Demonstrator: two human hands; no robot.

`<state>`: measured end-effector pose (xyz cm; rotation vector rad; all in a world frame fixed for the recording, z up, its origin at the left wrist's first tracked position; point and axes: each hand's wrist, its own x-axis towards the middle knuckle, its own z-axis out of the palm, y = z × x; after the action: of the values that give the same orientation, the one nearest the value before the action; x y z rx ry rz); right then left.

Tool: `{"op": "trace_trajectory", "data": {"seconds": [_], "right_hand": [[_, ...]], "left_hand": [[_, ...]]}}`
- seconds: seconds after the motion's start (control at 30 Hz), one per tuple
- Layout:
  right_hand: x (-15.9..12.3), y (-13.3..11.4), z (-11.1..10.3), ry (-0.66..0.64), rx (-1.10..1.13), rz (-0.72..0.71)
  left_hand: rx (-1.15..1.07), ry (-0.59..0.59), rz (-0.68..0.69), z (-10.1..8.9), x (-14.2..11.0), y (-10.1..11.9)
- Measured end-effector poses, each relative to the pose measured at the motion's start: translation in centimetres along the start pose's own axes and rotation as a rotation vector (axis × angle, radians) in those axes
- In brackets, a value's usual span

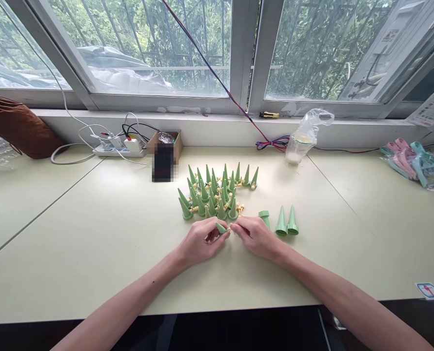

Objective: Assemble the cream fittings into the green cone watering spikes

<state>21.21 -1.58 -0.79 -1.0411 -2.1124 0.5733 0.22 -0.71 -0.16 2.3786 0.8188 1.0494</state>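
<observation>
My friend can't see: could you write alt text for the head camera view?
A person's left hand holds a green cone while the right hand touches its yellow fitting, above a pale table. Similar cones cluster beyond, with three to the right.

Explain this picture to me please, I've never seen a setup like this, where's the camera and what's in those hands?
There's no machine here, just a person's two bare hands. The single picture comes from a camera worn on the person's head, looking forward and down.

The left hand holds a green cone. The right hand has its fingertips at a small yellowish piece by the cone's wide end; whether they grip it is too small to tell.

Beyond the hands, on the pale table, stands a cluster of green cones with yellowish bits among them. To the right are two upright cones.
</observation>
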Motion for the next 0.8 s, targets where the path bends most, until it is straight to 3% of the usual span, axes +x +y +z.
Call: {"op": "trace_trajectory", "data": {"seconds": [0.8], "right_hand": [[0.11, -0.12, -0.09, 0.049, -0.001, -0.001]], "left_hand": [[-0.003, 0.041, 0.033, 0.07, 0.10, 0.18]]}}
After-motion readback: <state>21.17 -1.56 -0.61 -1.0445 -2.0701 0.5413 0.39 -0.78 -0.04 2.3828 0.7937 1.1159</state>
